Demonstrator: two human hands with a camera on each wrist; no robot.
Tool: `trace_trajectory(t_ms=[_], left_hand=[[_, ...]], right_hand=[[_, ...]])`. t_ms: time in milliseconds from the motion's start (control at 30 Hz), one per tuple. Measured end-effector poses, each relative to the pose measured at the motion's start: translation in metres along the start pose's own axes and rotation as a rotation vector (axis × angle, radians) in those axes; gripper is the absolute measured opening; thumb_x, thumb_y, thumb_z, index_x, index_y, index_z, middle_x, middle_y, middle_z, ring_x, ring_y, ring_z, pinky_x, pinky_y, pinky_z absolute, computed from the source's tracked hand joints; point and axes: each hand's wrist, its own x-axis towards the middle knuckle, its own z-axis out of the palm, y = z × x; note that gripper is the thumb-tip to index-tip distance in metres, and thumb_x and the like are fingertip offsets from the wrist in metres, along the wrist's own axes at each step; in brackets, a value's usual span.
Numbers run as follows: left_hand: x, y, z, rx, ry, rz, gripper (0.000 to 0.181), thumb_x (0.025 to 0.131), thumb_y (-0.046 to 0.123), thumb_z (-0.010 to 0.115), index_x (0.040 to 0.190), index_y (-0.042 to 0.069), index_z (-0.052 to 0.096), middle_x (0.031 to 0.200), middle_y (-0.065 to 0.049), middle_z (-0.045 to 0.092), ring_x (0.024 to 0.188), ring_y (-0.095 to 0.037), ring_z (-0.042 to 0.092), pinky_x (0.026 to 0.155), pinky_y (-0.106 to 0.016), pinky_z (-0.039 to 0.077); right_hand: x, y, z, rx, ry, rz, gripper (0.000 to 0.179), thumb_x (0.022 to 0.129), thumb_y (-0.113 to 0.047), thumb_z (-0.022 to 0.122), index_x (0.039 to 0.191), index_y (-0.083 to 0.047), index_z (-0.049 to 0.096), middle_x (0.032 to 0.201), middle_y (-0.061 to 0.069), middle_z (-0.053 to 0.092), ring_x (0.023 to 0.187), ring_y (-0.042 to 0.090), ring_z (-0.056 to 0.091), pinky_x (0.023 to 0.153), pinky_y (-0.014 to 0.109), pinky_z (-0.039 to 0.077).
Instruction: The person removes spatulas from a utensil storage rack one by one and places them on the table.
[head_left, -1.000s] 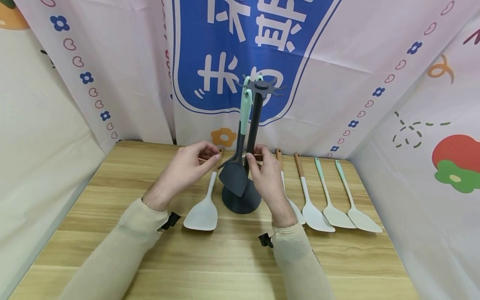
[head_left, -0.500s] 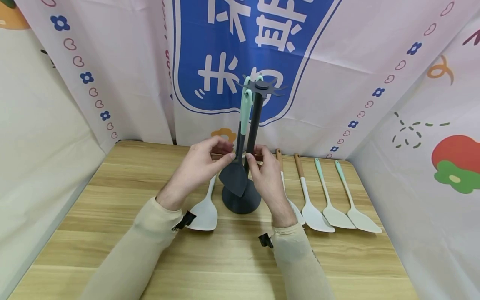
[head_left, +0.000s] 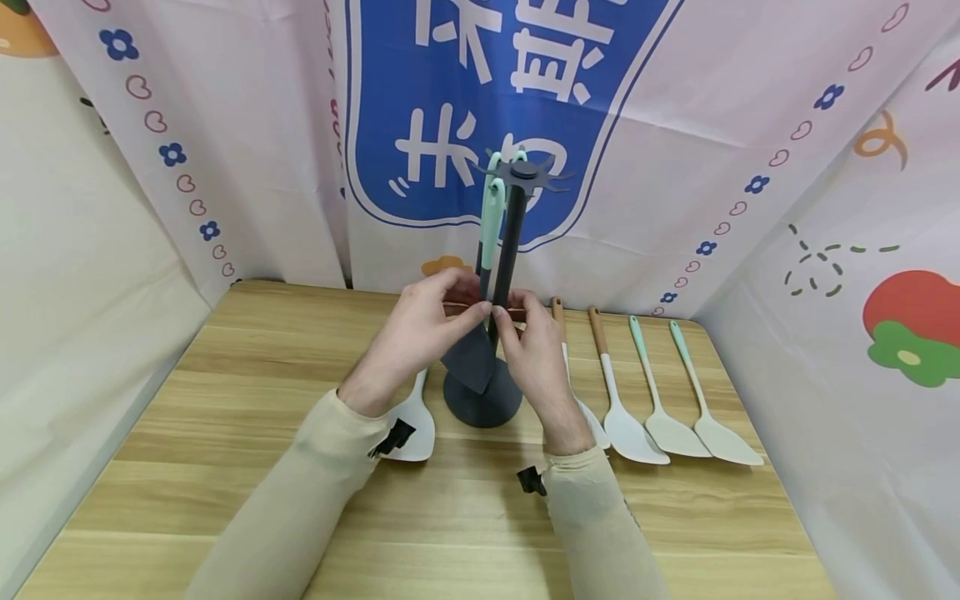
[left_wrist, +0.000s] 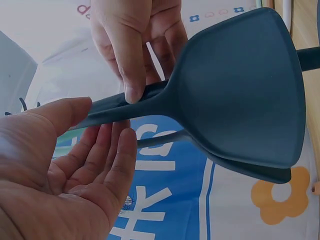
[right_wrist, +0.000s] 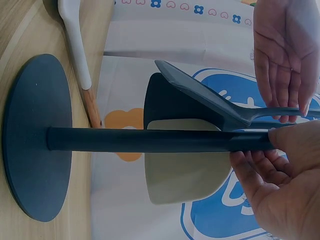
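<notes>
A dark utensil rack point(head_left: 483, 408) with a round base stands upright, its hooked crown bearing mint-handled spatulas. My left hand point(head_left: 416, 333) pinches the shank of the front dark spatula point(left_wrist: 240, 95), thumb on one side and fingers on the other. My right hand point(head_left: 534, 358) holds the rack's post point(right_wrist: 150, 140) between thumb and fingers. Another dark spatula blade shows behind the front one in the left wrist view, and a pale spatula head point(right_wrist: 187, 175) hangs beyond the post in the right wrist view. Both hands partly cover the hanging shanks in the head view.
Left of the base lies a white spatula point(head_left: 420, 429), partly hidden by my left wrist. Several more lie to the right, including a white wooden-handled spatula point(head_left: 630, 433) and a mint-handled spatula point(head_left: 727, 442). Printed cloth point(head_left: 285, 167) surrounds the wooden table point(head_left: 120, 483).
My left hand has moved right, from beside the hanging spatulas onto the front spatula's shank. The right hand stays at the post, and the rack has not moved.
</notes>
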Motion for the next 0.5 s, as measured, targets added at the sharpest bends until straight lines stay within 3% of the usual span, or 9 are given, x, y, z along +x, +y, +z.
trace_trajectory(t_ms=[500], left_hand=[[-0.0029, -0.0003, -0.0010, 0.039, 0.015, 0.002, 0.029, 0.116, 0.019, 0.078, 0.144, 0.012, 0.073, 0.136, -0.009, 0.079, 0.133, -0.032, 0.078, 0.120, -0.059, 0.067]], right_hand=[[-0.0001, 0.0009, 0.0007, 0.011, 0.007, -0.014, 0.028, 0.120, -0.014, 0.069, 0.144, 0.000, 0.069, 0.136, 0.021, 0.078, 0.128, 0.039, 0.082, 0.106, 0.053, 0.074]])
